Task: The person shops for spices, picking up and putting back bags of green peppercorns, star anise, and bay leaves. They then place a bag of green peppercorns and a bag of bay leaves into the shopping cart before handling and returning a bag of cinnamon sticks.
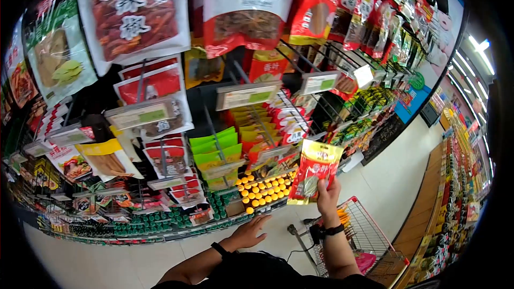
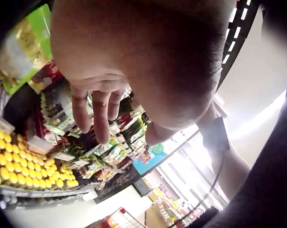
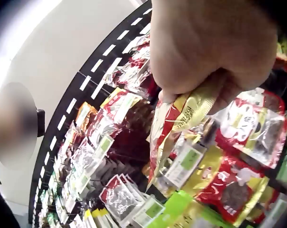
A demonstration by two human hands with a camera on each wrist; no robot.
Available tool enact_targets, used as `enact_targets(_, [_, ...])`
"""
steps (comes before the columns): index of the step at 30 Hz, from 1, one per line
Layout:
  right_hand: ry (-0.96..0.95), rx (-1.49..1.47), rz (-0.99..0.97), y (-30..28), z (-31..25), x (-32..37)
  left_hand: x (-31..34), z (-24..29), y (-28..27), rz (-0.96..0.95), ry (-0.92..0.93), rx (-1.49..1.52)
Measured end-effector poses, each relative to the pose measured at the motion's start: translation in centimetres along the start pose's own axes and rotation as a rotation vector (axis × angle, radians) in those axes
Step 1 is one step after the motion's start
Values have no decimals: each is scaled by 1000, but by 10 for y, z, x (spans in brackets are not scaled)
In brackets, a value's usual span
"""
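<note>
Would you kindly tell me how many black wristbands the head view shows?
2: one black wristband on the wrist of the left hand, another wristband on the wrist of the right hand, which holds a red-and-yellow plastic packet.

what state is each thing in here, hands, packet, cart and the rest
red-and-yellow packet, held up, appears sealed
right hand, gripping that packet
left hand, empty, fingers relaxed
shopping cart, partly filled
green packets, hanging in a row
yellow-topped containers, lined up in rows
ceiling lights, lit
</note>
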State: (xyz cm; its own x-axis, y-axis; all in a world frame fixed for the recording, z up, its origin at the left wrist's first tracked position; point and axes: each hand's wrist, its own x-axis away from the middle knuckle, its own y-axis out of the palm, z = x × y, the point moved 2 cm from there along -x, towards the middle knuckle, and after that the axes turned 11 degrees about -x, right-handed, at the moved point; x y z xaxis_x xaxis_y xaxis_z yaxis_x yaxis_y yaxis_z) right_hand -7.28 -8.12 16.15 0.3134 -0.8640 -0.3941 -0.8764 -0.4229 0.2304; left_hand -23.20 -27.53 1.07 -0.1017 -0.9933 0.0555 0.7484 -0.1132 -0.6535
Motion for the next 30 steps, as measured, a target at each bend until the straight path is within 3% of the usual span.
enact_targets(2, [-18,-39,-79,17,6,-23,14,-10,-11,-37,-66,14])
enact_targets(5, [53,-166,-206,57,-13,-49,35,-33,-15,70,-98,15])
enact_targets(10, [-25,-129,-214,84,-9,-88,54,-48,-25,142,-156,53])
enact_targets(12, [-56,-218,-210,99,-21,-96,58,-52,-26,216,-95,51])
enact_targets(20, [-214,-117,-195,100,-32,-126,69,-60,-37,173,-120,73])
enact_targets(24, [-65,-256,-200,105,-31,-140,70,-70,-33,186,-80,28])
enact_targets(30, [2,-262,-219,118,-39,-141,65,-73,-35,170,-31,10])
